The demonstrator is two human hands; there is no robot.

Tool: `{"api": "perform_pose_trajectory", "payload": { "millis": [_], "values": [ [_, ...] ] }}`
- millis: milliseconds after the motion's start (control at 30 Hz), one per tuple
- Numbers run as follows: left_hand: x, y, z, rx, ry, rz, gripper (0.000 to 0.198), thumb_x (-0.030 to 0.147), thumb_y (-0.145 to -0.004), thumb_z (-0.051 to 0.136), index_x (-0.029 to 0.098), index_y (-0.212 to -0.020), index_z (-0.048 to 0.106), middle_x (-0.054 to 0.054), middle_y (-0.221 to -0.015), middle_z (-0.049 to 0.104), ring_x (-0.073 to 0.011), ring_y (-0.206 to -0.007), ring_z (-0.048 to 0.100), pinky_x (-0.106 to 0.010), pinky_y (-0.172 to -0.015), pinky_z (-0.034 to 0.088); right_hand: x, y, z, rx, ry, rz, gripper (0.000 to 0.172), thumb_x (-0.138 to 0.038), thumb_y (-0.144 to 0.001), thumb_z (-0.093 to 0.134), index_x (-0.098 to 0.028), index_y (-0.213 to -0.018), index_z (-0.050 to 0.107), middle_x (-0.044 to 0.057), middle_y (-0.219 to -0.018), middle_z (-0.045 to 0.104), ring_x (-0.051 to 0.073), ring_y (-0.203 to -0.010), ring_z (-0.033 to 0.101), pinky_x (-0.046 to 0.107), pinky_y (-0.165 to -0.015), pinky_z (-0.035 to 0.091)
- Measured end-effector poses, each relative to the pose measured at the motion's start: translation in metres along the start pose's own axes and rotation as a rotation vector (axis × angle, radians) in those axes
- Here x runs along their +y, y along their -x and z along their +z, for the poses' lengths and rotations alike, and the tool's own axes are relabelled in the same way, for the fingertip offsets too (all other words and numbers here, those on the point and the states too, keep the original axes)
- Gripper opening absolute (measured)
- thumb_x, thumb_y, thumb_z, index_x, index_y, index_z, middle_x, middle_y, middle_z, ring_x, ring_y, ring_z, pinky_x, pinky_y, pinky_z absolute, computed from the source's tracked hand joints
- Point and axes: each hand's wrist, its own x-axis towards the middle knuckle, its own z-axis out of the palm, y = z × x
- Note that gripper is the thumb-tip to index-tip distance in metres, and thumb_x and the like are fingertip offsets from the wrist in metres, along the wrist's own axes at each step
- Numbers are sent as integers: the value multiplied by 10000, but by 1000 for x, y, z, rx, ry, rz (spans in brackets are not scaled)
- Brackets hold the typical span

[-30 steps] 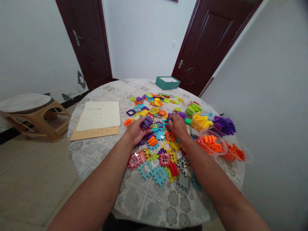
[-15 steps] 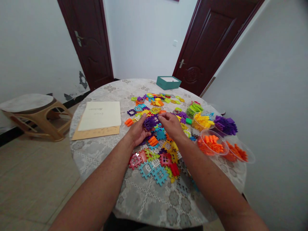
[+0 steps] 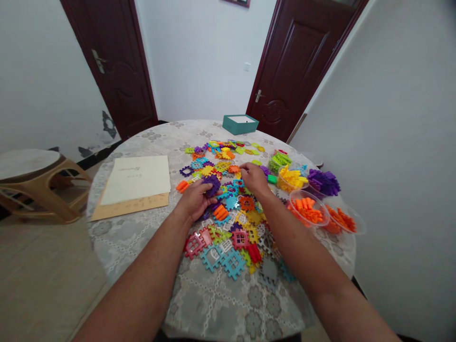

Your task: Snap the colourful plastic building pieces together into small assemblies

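My left hand holds purple notched pieces above the left side of a spread of colourful plastic pieces. My right hand is over the far middle of the spread, fingertips pinched at an orange piece; whether it grips that piece is unclear. Below my left hand lie orange sticks. Nearer the front are a blue window piece, a pink window piece and red sticks.
Clear tubs at the right hold yellow, orange and purple pieces. Papers lie at the left of the round table. A green box stands at the far edge, a stool to the left.
My right hand has moved away from the purple pieces, which stay in my left hand, and now reaches to the pieces on the table. The view has shifted slightly to the right.
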Motion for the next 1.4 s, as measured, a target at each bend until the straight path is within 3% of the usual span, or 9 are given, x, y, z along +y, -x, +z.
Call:
{"api": "perform_pose_trajectory", "payload": {
  "millis": [133, 400, 700, 867, 1167, 1400],
  "values": [
    [1, 2, 1, -14, -12, -46, 361, 154, -827, 736, 211, -1116, 526, -48, -1009, 711, -247, -803, 791, -223, -459, 527, 35, -30, -4, -155, 345, 74, 306, -223, -982, 518, -199, -1176, 753, 95, -1235, 759, 223, -1147, 680, 280, -963, 465],
    [-2, -2, 0, 10, -17, 22, 211, 122, -881, 708, 162, -1061, 606, -65, -988, 703, -178, -722, 756, -194, -442, 499, 63, -44, 16, -276, 439, 45, 292, -252, -968, 579, -178, -1182, 764, 150, -1257, 749, 244, -1167, 689, 289, -984, 469],
    [0, -1, 1, 19, 23, 10, 225, 115, -825, 757, 153, -1010, 634, -60, -939, 705, -166, -699, 734, -195, -445, 497, 66, -52, 18, -363, 434, -28, 386, -327, -960, 605, -162, -1285, 732, 144, -1299, 736, 234, -1188, 683, 264, -994, 473],
    [0, -1, 1, 23, 32, 6, 220, 75, -789, 718, 153, -970, 620, -50, -906, 688, -187, -704, 742, -207, -430, 489, 64, -46, 19, -382, 457, -7, 442, -458, -960, 604, -130, -1209, 764, 182, -1227, 755, 262, -1119, 708, 278, -944, 498],
    [-1, 0, 1, 38, 40, -8, 275, 91, -747, 679, 176, -979, 558, -33, -862, 678, -194, -672, 740, -206, -435, 469, 52, -35, 15, -346, 450, -1, 372, -428, -949, 629, -174, -1190, 753, 143, -1193, 763, 251, -1092, 714, 289, -920, 506],
    [-2, -1, 1, 53, 54, -22, 349, 111, -739, 685, 205, -1027, 510, 1, -826, 652, -208, -657, 742, -216, -427, 443, 41, -24, 15, -210, 484, 52, 384, -364, -1074, 428, -119, -1197, 696, 219, -1152, 748, 280, -1082, 722, 338, -908, 500]
  ]
}}
